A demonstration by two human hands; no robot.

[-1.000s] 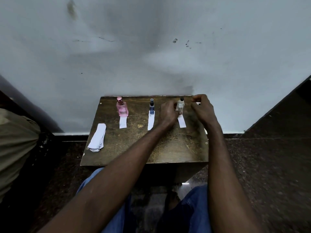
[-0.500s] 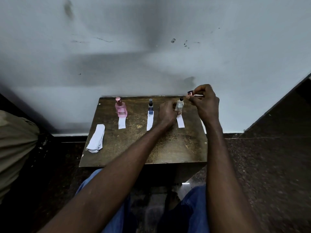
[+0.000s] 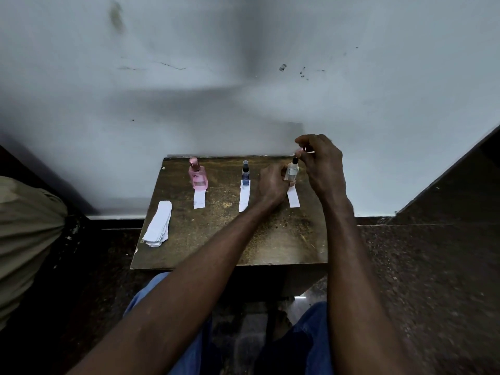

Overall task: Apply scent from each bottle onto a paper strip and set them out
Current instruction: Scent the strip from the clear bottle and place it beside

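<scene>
Three scent bottles stand in a row at the back of a small brown table point(image 3: 211, 239): a pink bottle point(image 3: 198, 176), a dark blue bottle point(image 3: 245, 174) and a clear bottle point(image 3: 292, 170). A white paper strip lies in front of each: point(image 3: 199, 199), point(image 3: 244, 198), point(image 3: 293, 197). My left hand point(image 3: 272, 185) grips the clear bottle from its left side. My right hand point(image 3: 322, 163) is raised just above the bottle's black nozzle, pinching a small cap point(image 3: 299, 150) in its fingertips. A thin white sliver shows by the cap; I cannot tell what it is.
A stack of spare white strips point(image 3: 159, 223) lies at the table's left edge. A pale wall rises right behind the table. Dark stone floor surrounds it. Olive cloth point(image 3: 24, 234) bulges in at the far left. My blue-trousered knees are below the table's front edge.
My right hand has risen from the table's back right corner with the small cap and moved left, over the clear bottle's top. My left hand has kept its hold on the bottle.
</scene>
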